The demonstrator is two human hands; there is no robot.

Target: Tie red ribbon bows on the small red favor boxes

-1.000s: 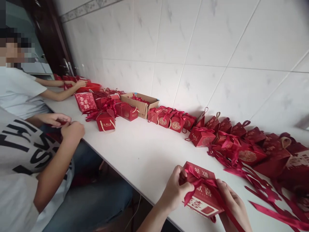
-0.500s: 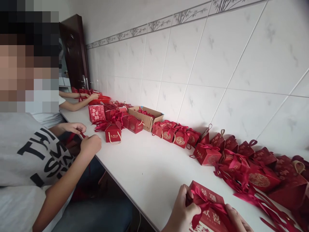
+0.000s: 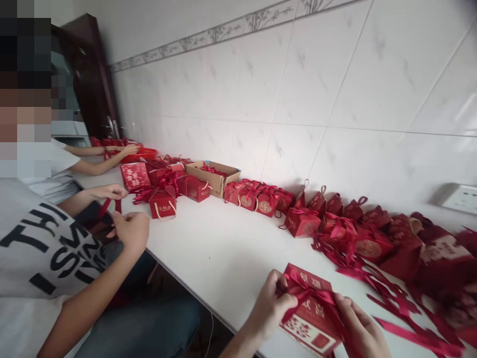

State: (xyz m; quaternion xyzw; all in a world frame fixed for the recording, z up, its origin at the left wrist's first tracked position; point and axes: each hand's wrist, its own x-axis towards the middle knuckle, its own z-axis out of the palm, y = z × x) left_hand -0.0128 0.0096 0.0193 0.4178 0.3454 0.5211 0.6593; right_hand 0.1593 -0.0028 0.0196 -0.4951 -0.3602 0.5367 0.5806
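Observation:
A flat red gift box [image 3: 311, 313] with gold characters lies on the white table [image 3: 223, 253] at the bottom centre. A red ribbon [image 3: 309, 294] crosses its top. My left hand [image 3: 270, 304] pinches the ribbon at the box's left end, fingers closed. My right hand [image 3: 359, 325] grips the ribbon and the box's right side, fingers closed. Loose red ribbons [image 3: 398, 303] trail to the right of the box.
A row of small tied red boxes [image 3: 309, 221] runs along the tiled wall, with a cardboard carton [image 3: 214, 176] farther left. A person in a grey printed shirt [image 3: 48, 248] sits at left handling ribbon; another person's arms [image 3: 100, 159] reach beyond. A wall socket [image 3: 462, 198] is at right.
The view has swung down and to the right a little. Both hands keep hold of the ribbon on the box. The person at left has lifted a ribbon between their hands.

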